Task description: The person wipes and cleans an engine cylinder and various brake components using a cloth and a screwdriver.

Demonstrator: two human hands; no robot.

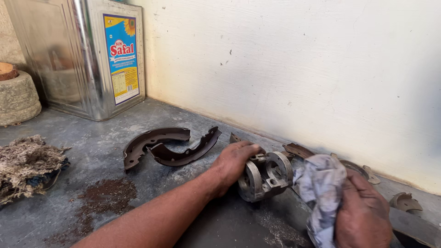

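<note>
Near the wall, on the grey counter (110, 151), a dull cast-metal part (265, 177) with round bosses lies between both hands. The left hand (232, 165) cups its near end, fingers curled over the top. The right hand (363, 216) is closed around a crumpled grey cloth (321, 183) pressed to the part's other end. Two curved, rusty brake shoes (170, 147) lie just left; more seem to lie behind. Bare, dusty counter stretches toward a shiny square tin (78, 55).

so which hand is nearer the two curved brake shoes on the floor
Left. The left hand grips the metal part just right of the brake shoes; the right hand, holding a rag, is farther right.
</note>
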